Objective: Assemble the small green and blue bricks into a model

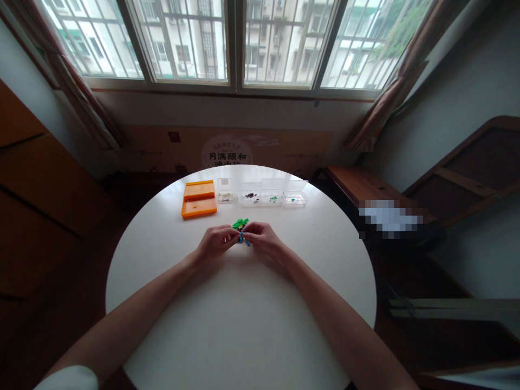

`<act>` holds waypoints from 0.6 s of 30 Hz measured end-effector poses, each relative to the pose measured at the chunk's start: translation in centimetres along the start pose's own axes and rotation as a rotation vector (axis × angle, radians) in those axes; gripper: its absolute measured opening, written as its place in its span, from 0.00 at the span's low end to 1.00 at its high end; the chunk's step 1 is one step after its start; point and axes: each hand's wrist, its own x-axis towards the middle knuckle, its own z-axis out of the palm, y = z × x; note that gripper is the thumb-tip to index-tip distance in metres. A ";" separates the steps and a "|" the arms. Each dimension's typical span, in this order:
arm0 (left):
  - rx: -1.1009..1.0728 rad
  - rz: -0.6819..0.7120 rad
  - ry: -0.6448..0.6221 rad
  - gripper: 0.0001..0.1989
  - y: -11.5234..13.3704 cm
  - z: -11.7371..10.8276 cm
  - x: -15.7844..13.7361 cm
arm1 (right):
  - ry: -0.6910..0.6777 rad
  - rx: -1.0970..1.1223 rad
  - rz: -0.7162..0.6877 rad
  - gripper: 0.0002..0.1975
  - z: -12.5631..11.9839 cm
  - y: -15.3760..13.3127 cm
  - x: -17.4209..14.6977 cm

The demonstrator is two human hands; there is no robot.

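A small assembly of green and blue toy building-block pieces (240, 222) is at the middle of the table, between my hands. Its green part sticks up beyond my fingertips, while blue bits show below and between them. My left hand (216, 240) pinches it from the left side, thumb and fingers closed. From the other side my right hand (263, 236) is closed on the blue part, its fingertips close to the left ones. Fingers cover much of the assembly, so its exact shape is hidden.
The round white table (227, 325) carries an orange tray (199, 198) at back left, with a small piece in it. Beside it stand clear plastic boxes (248, 201) with small dark, green, blue and pale pieces. A wooden bench (357, 181) stands right of the table, below the window.
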 end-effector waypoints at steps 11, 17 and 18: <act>0.032 -0.028 -0.011 0.09 0.1 -0.1 0.0 | 0.000 0.000 0.002 0.16 -0.1 0.2 0.0; 0.038 -0.036 0.006 0.09 0.3 -0.2 0.1 | 0.127 -0.061 -0.063 0.16 -1.1 0.8 0.7; 0.038 -0.034 0.004 0.09 0.3 -0.2 0.1 | 0.195 -0.091 -0.086 0.16 -1.7 0.9 0.9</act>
